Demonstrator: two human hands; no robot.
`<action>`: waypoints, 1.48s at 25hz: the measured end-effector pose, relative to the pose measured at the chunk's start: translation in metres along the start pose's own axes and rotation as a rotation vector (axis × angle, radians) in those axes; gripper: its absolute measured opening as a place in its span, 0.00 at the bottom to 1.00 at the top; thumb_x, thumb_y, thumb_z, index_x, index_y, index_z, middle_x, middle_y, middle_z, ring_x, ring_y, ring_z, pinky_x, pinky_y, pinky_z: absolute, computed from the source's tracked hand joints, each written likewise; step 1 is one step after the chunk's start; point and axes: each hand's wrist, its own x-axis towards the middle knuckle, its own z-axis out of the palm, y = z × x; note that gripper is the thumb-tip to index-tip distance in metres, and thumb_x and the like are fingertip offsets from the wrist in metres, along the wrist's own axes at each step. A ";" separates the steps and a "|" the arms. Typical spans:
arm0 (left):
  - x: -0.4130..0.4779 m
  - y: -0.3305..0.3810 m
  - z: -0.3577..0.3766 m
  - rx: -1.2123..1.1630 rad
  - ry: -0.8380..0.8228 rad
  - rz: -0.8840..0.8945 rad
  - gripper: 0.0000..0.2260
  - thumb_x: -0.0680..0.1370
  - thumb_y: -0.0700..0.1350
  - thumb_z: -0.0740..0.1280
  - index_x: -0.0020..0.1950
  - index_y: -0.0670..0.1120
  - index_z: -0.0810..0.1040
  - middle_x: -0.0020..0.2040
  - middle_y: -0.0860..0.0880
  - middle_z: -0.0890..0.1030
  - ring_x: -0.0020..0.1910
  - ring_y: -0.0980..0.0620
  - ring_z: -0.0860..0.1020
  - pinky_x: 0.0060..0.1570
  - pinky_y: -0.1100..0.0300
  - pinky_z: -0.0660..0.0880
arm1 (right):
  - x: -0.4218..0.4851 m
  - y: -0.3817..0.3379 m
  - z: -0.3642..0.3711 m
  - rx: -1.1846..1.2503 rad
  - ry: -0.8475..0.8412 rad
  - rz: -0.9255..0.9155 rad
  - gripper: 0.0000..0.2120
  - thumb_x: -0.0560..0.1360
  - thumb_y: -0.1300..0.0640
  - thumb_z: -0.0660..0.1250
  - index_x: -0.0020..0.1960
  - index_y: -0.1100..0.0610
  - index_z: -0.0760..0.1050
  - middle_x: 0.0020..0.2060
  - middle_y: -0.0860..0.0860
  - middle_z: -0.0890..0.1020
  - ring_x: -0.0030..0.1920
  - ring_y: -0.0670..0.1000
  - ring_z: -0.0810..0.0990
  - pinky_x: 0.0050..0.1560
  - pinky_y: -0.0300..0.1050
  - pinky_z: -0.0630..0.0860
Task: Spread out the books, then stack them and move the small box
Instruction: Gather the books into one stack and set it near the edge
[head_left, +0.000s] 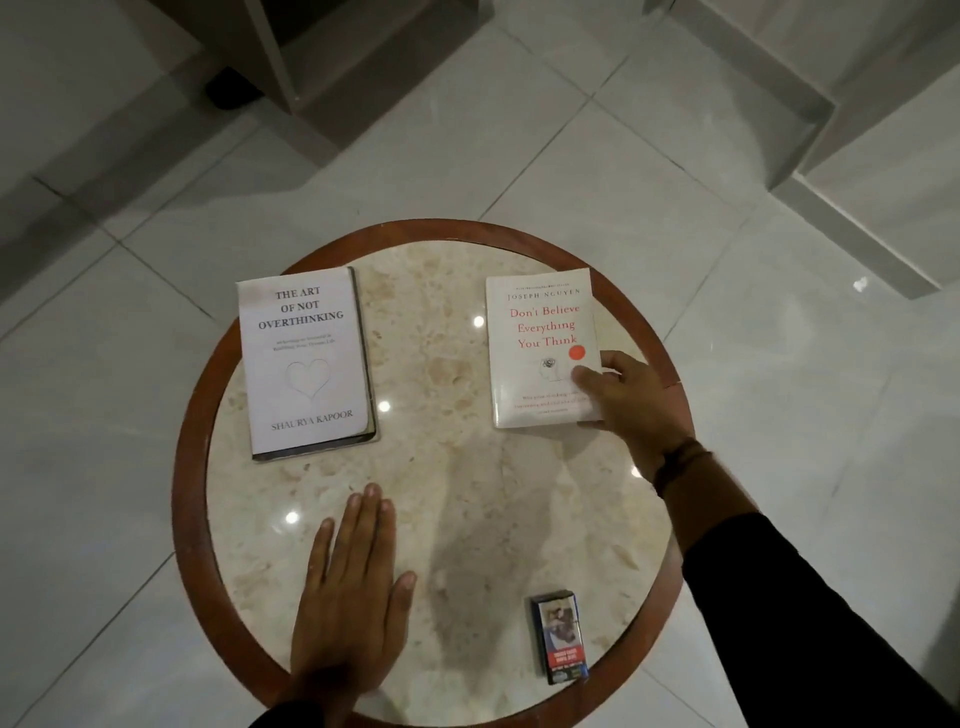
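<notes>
- Round table (192, 467): polished, mottled beige stone top, reddish-brown wooden rim; stands on glossy pale floor tiles (675, 156).
- Left book (306, 361): matte white paperback, grey heart on cover, worn dark edges; flat at the top's left.
- Right book (543, 348): glossy cream cover, red lettering; flat at the right, well apart from the first.
- Small box (560, 636): dark printed carton near the front rim.
- Left hand (350, 597): flat on the stone, fingers extended, holding nothing.
- Right hand (631, 405): thumb on the right book's cover, fingers along its lower right edge.
</notes>
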 end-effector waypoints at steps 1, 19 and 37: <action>0.000 -0.001 0.000 0.001 0.003 -0.002 0.34 0.85 0.56 0.54 0.87 0.40 0.55 0.88 0.40 0.56 0.88 0.42 0.54 0.83 0.37 0.57 | -0.009 -0.009 0.002 0.047 -0.030 0.007 0.12 0.81 0.56 0.71 0.63 0.57 0.79 0.59 0.52 0.88 0.55 0.55 0.89 0.49 0.54 0.88; 0.005 -0.001 -0.006 -0.140 0.041 0.003 0.32 0.85 0.58 0.57 0.86 0.44 0.62 0.87 0.46 0.62 0.85 0.45 0.63 0.81 0.44 0.59 | -0.044 -0.054 0.223 -0.372 0.065 -0.141 0.14 0.69 0.43 0.80 0.46 0.48 0.79 0.41 0.43 0.84 0.41 0.47 0.85 0.40 0.43 0.80; 0.175 -0.095 -0.130 -0.812 0.040 -0.843 0.19 0.79 0.52 0.74 0.68 0.52 0.74 0.70 0.45 0.77 0.66 0.40 0.79 0.63 0.40 0.82 | -0.021 -0.055 0.246 -0.502 0.043 -0.291 0.20 0.78 0.45 0.72 0.67 0.52 0.77 0.62 0.51 0.83 0.57 0.54 0.83 0.54 0.48 0.82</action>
